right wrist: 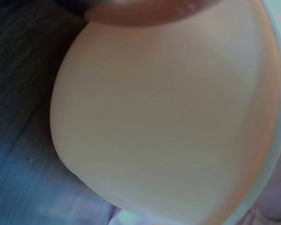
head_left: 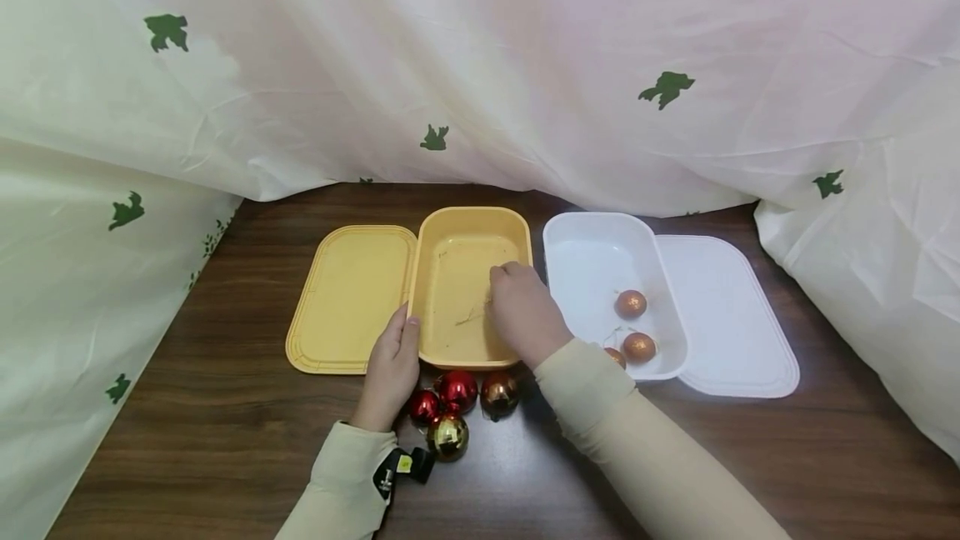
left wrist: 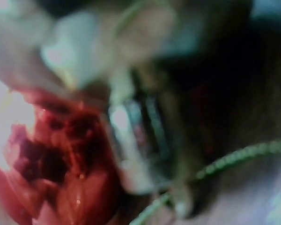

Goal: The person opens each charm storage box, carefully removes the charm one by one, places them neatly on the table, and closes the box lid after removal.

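A yellow plastic container (head_left: 468, 217) stands in the middle of the table. My left hand (head_left: 392, 365) grips its left wall near the front, thumb towards the rim. Inside it is my right hand (head_left: 522, 311), fingers bent downward near the right wall; what lies under them is hidden. Thin strands (head_left: 471, 319) show on the container floor beside those fingers. Just in front sit two red baubles (head_left: 457, 391), a brown bauble (head_left: 500, 395) and a gold bauble (head_left: 447, 437). Blurred and close, a red bauble (left wrist: 61, 173) and a silver cap (left wrist: 138, 145) fill the left wrist view.
Right of the yellow container stands a white container (head_left: 588, 261) with glittery copper balls (head_left: 632, 304). A yellow lid (head_left: 352, 298) lies at the left, a white lid (head_left: 738, 323) at the right. White cloth (head_left: 480, 65) with green bird shapes encloses the wooden table (head_left: 217, 407).
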The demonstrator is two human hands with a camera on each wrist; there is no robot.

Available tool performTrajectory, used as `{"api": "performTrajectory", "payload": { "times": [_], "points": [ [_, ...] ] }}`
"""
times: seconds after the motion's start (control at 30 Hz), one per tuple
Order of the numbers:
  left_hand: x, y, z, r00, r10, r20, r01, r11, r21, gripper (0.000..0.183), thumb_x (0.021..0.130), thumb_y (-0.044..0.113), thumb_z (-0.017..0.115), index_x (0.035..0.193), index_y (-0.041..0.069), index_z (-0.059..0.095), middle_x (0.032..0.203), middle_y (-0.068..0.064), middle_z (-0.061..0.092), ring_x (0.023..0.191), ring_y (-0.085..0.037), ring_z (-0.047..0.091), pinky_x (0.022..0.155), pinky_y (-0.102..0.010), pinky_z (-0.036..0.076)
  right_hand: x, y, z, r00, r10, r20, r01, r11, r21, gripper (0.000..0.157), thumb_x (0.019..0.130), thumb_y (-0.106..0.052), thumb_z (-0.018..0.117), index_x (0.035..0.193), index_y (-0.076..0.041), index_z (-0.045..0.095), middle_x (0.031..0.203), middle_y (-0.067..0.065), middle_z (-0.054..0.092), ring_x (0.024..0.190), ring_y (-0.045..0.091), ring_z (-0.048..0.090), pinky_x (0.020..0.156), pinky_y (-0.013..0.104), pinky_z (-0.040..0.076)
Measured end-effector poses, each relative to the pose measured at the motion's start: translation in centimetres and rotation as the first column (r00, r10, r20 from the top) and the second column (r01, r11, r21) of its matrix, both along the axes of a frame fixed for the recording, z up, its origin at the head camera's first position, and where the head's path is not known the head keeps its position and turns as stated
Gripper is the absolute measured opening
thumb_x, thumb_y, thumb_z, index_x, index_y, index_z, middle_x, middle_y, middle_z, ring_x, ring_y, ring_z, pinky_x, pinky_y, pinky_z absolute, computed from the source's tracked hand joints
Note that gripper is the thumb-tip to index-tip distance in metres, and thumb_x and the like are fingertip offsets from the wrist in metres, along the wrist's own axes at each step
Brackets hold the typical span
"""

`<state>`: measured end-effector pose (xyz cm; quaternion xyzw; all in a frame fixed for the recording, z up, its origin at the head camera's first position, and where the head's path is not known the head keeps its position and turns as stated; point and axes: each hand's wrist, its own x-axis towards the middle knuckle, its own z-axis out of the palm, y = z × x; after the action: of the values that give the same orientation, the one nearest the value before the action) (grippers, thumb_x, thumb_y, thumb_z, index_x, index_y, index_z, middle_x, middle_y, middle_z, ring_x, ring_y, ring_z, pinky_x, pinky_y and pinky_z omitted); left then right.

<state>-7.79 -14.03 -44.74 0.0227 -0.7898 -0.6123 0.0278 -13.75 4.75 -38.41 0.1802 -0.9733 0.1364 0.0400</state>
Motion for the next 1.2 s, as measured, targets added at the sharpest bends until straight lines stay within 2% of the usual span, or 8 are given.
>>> {"api": "performTrajectory", "payload": {
  "times": [0.13,0.27,0.43,0.57,0.83,1.07,1.2],
  "points": [
    [0.0,0.0,-0.1,1.000,0.001,-0.003,-0.001,1.000,-0.006,0.046,0.111,0.020,0.036,0.153,0.002,0.039,0.149,-0.019,0.049,0.142,-0.030,0.040,0.117,-0.049,0.031,-0.1,0.2,0.2,0.999,0.022,-0.029,-0.023,1.000,-0.013,0.005,0.088,-0.002,0.065,0.087,0.000,0.070,0.082,0.014,0.066,0.081,0.033,0.063,0.079,0.043,0.055],
    [0.0,-0.1,-0.1,1.000,0.001,-0.006,-0.001,1.000,-0.008,0.046,0.111,0.020,0.036,0.153,0.002,0.039,0.148,-0.019,0.049,0.141,-0.030,0.040,0.116,-0.049,0.032,0.0,0.2,0.2,0.997,0.056,-0.052,-0.057,0.998,-0.009,0.011,0.086,0.000,0.066,0.075,-0.004,0.067,0.071,0.010,0.063,0.072,0.029,0.061,0.073,0.041,0.053],
    [0.0,-0.1,-0.1,1.000,0.001,0.002,-0.001,1.000,-0.006,0.046,0.111,0.020,0.036,0.153,0.002,0.038,0.147,-0.019,0.050,0.141,-0.030,0.040,0.116,-0.049,0.032,0.5,0.1,0.0,0.993,0.089,-0.072,-0.083,0.994,0.076,0.017,0.088,0.006,0.060,0.080,-0.005,0.070,0.076,0.010,0.066,0.074,0.029,0.062,0.076,0.041,0.053],
    [0.0,0.0,0.0,1.000,0.002,0.010,-0.002,1.000,-0.005,0.046,0.111,0.021,0.036,0.153,0.002,0.038,0.147,-0.019,0.050,0.142,-0.030,0.040,0.117,-0.049,0.031,1.0,0.1,0.1,0.994,0.094,-0.050,-0.087,0.988,0.125,0.023,0.090,0.010,0.056,0.085,-0.005,0.072,0.079,0.009,0.065,0.075,0.028,0.063,0.071,0.040,0.056],
    [0.0,0.0,0.0,1.000,-0.010,0.004,0.010,1.000,0.015,0.046,0.111,0.021,0.036,0.153,0.001,0.038,0.145,-0.020,0.052,0.140,-0.030,0.042,0.116,-0.049,0.032,1.0,0.2,0.0,0.993,0.113,-0.033,-0.107,0.981,0.162,0.019,0.087,0.010,0.059,0.085,-0.005,0.071,0.076,0.009,0.062,0.071,0.026,0.062,0.066,0.039,0.057],
    [0.1,0.2,0.1,1.000,-0.004,0.011,0.004,1.000,0.004,0.047,0.111,0.021,0.037,0.152,0.000,0.039,0.146,-0.020,0.051,0.140,-0.031,0.042,0.116,-0.049,0.032,1.2,0.2,-0.5,0.991,0.126,-0.046,-0.115,0.975,0.192,0.021,0.087,0.011,0.059,0.087,-0.007,0.072,0.078,0.009,0.062,0.073,0.027,0.062,0.067,0.039,0.057],
    [0.0,0.2,0.1,1.000,-0.002,0.015,0.002,1.000,0.002,0.047,0.111,0.021,0.036,0.152,0.000,0.038,0.148,-0.020,0.049,0.142,-0.031,0.040,0.117,-0.049,0.031,1.1,0.2,-0.7,0.991,0.127,-0.037,-0.119,0.979,0.168,0.022,0.087,0.011,0.058,0.087,-0.007,0.071,0.078,0.009,0.061,0.073,0.026,0.061,0.067,0.039,0.057]
  ]
}}
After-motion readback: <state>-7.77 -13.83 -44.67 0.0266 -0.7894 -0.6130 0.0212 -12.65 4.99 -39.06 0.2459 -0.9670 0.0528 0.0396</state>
